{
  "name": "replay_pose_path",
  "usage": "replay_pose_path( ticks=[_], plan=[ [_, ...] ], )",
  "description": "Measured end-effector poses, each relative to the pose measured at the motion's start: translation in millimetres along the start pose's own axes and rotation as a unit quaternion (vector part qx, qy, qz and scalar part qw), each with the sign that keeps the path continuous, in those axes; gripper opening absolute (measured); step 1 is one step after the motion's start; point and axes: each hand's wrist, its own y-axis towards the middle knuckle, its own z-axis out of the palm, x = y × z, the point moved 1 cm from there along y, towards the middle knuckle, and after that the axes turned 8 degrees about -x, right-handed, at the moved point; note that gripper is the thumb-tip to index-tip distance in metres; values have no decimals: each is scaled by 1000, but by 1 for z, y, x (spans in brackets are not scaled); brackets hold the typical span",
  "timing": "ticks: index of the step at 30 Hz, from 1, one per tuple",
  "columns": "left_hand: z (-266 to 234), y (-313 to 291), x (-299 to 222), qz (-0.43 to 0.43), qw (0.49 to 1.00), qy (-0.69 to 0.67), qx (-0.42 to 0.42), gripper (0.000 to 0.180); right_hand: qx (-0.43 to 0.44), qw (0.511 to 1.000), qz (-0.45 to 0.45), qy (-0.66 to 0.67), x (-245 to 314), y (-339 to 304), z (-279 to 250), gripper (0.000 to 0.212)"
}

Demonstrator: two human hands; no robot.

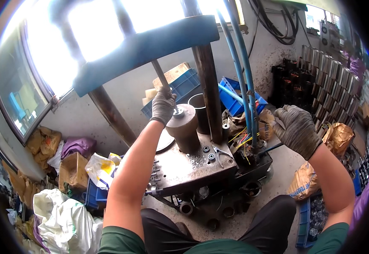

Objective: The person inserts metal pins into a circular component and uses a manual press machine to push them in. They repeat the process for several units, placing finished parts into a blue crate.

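Above metal cylinder (pixel 183 127): left grip (pixel 164 106) round rod (pixel 159 73).

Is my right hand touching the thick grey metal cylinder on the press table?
No, the grey-gloved right hand is apart, right of the cylinder, with upright blue hoses between them in the picture.

Single head-worn view, left fisheye, wide and upright, looking forward and down from above, press bed (pixel 178 172) near, mid-frame.
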Motion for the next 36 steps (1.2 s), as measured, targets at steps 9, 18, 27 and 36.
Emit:
replay_pose_path(
  ticks=[9, 18, 27, 36],
  plan=[
    [12, -30, -34, -50, 997, 14, -49, 24, 294, 955, -7, -20, 25, -92, -43, 37],
    [22, -49, -14, -81, 996, -46, -12, 17, 383, 918, 98, 15, 55, -164, -44, 31],
    [20, -48, -11, -74, 995, -53, -32, 15, 267, 951, 148, 42, 65, -177, -39, 27],
    [16, -46, -9, -91, 996, 8, -23, 28, 218, 965, 140, 47, 71, -183, -33, 15]
  ],
)
